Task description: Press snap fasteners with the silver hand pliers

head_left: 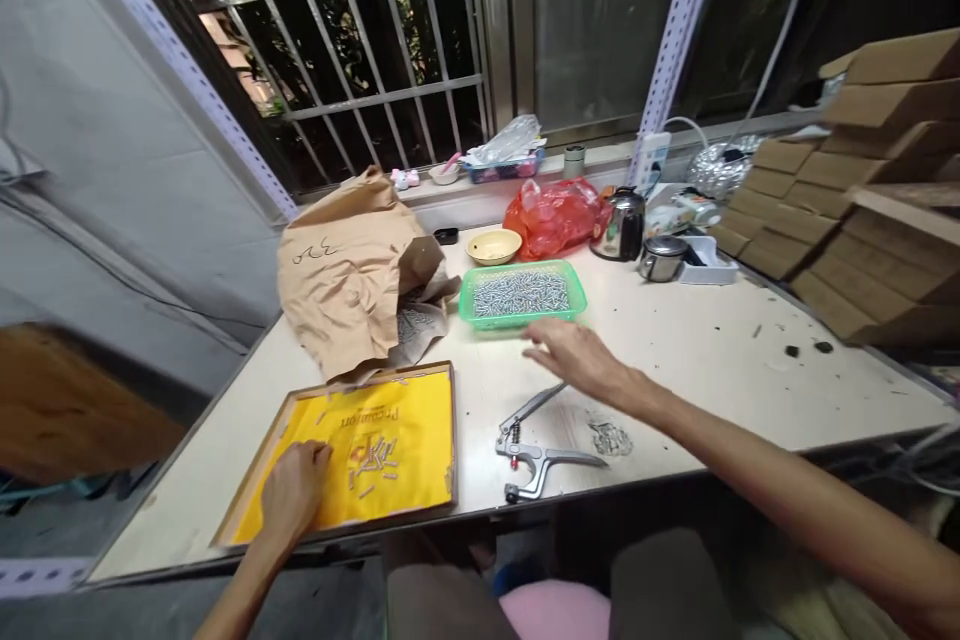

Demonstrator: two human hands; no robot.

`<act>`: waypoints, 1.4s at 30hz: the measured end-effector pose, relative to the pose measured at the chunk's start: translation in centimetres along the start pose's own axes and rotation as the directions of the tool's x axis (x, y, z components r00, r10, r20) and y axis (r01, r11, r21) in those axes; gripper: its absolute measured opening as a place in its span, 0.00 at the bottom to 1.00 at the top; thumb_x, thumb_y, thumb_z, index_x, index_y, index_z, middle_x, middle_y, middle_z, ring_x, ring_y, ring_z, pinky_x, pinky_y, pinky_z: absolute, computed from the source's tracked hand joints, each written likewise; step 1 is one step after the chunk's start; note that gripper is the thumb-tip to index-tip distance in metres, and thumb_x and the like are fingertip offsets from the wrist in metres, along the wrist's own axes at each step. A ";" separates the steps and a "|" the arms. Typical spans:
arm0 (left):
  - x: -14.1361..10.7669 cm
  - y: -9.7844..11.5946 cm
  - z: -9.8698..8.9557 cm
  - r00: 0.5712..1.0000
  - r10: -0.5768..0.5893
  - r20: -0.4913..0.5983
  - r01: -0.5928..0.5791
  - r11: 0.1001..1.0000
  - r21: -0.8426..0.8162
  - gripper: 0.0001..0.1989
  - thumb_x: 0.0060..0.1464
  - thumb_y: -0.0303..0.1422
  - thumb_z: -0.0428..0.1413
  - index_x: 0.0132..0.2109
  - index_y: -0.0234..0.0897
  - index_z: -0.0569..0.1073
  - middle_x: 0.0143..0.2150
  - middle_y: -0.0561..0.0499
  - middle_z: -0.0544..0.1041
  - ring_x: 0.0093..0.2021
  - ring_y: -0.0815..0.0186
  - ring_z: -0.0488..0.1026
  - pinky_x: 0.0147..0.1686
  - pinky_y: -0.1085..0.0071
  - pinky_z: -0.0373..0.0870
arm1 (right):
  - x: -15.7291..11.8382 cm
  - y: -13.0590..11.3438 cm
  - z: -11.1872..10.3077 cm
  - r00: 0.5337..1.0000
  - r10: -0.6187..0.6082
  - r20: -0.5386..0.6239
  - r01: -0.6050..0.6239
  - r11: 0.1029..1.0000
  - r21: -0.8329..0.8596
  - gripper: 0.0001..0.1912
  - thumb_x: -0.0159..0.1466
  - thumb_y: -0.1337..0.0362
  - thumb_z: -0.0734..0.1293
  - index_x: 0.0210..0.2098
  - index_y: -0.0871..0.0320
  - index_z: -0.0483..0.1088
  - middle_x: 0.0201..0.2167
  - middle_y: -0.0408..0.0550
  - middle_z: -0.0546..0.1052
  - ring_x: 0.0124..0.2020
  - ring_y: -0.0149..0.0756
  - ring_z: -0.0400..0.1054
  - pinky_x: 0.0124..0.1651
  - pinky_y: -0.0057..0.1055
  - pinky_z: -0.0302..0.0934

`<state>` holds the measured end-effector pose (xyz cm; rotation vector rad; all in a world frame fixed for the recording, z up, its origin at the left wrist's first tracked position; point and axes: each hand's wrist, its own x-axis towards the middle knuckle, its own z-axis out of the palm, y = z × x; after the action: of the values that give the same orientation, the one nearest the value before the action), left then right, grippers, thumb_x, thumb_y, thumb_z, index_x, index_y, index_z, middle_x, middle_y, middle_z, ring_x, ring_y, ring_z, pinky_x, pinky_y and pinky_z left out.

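Observation:
My left hand (294,490) rests with curled fingers on a yellow printed sheet (390,460) lining a shallow wooden tray (337,450). Short pale pieces lie scattered on the sheet near my fingertips. My right hand (574,357) hovers with spread fingers just in front of a green plastic tray (521,295) heaped with small metal fasteners. Below that hand lie metal hand pliers (534,450) with a small pile of metal bits (610,438) beside them. Neither pile is touched. Whether my left hand pinches a piece is hidden.
A crumpled brown paper bag (345,270) spills metal pieces at the table's left. Behind stand a yellow bowl (493,245), a red plastic bag (551,217) and a steel kettle (621,225). Stacked cardboard boxes (840,210) rise at the right, and a barred window (337,40) stands behind.

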<state>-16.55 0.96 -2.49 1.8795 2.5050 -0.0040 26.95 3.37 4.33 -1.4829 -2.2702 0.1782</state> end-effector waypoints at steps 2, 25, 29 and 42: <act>0.3 0.4 -1.0 1.000 -0.013 0.019 0.013 1.000 0.007 0.15 0.54 0.36 0.45 0.36 0.36 0.75 0.39 0.40 0.79 0.42 0.50 0.74 0.35 0.65 0.65 | -3.8 -0.5 1.2 0.992 -0.006 0.126 -0.002 0.998 0.063 0.08 0.66 0.62 0.61 0.41 0.57 0.69 0.39 0.48 0.74 0.37 0.34 0.69 0.37 0.28 0.58; -11.6 21.1 0.0 0.648 0.307 0.697 0.479 0.546 -0.687 0.16 0.40 0.41 0.63 0.27 0.33 0.68 0.11 0.62 0.59 0.11 0.80 0.49 0.12 0.79 0.40 | -13.4 0.7 5.6 0.964 0.073 0.256 -0.056 0.996 -0.072 0.10 0.68 0.66 0.57 0.35 0.60 0.68 0.34 0.49 0.70 0.30 0.31 0.61 0.29 0.30 0.43; -11.4 21.4 0.0 0.641 0.276 0.716 0.489 0.572 -0.658 0.15 0.41 0.39 0.62 0.25 0.34 0.67 0.13 0.61 0.60 0.10 0.80 0.50 0.12 0.79 0.42 | -13.4 0.5 5.5 0.959 0.093 0.266 -0.078 0.995 -0.068 0.09 0.67 0.68 0.57 0.35 0.60 0.68 0.34 0.50 0.70 0.30 0.31 0.60 0.29 0.30 0.42; -11.0 21.5 -0.2 0.649 0.299 0.699 0.303 0.741 -0.598 0.14 0.47 0.37 0.57 0.21 0.36 0.64 0.10 0.60 0.61 0.10 0.78 0.54 0.12 0.79 0.45 | -13.5 0.4 5.5 0.963 0.092 0.254 -0.072 0.994 -0.087 0.10 0.67 0.70 0.56 0.35 0.60 0.68 0.33 0.50 0.70 0.30 0.31 0.60 0.29 0.31 0.42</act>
<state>7.18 -3.53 -2.09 1.1741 1.5739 0.0832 29.64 -7.91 -4.48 -1.6805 -2.4426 0.3300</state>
